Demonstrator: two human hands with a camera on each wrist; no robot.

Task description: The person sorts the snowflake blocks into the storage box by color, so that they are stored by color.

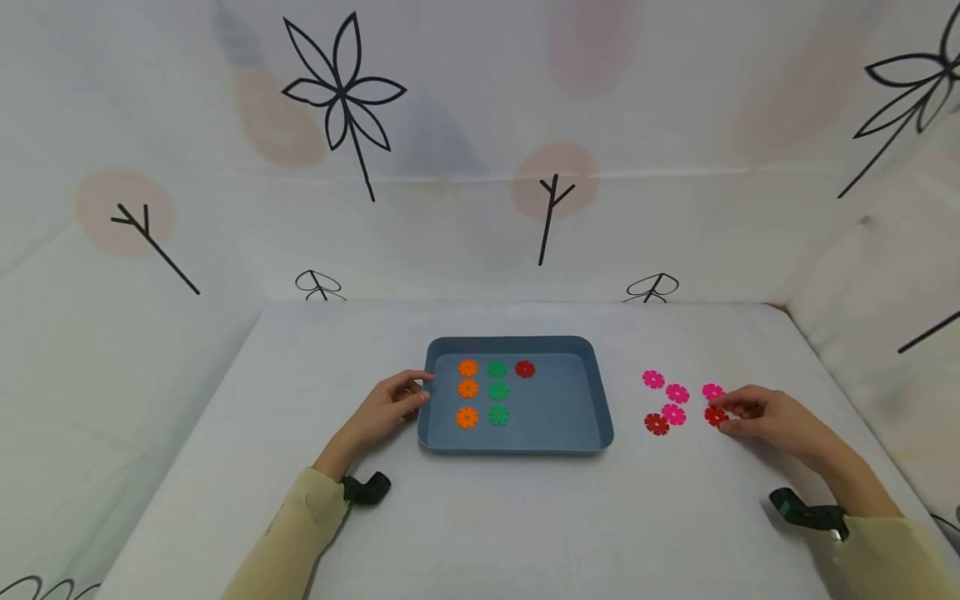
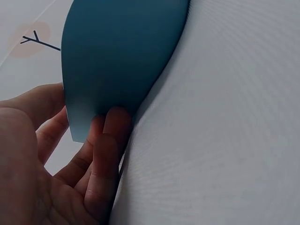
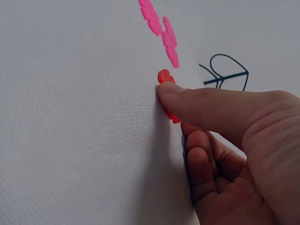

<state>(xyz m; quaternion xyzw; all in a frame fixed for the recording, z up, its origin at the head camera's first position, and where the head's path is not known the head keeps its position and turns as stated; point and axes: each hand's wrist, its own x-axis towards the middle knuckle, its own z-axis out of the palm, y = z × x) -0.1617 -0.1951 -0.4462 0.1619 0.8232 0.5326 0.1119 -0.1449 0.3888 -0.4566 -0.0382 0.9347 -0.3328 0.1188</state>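
Observation:
My left hand [image 1: 387, 409] holds the left rim of a shallow blue-grey tray [image 1: 525, 442]. In the left wrist view, curled fingers [image 2: 105, 161] lie against the tray's outer wall [image 2: 122, 51]. Inside the tray are three orange flower-shaped discs [image 1: 468, 389] in a column, three green ones [image 1: 498, 390] beside them, and one red disc [image 1: 525, 369]. On the table to the right, my right hand [image 1: 776, 423] pinches another red flower-shaped disc [image 1: 715, 416]. The thumb [image 3: 187, 101] covers part of this disc [image 3: 163, 75] in the right wrist view.
Several pink flower-shaped discs [image 1: 653, 379] and one more red disc [image 1: 657, 424] lie left of my right hand on the white table [image 1: 525, 533]. Patterned white cloth [image 1: 450, 233] rises behind the table and at both sides.

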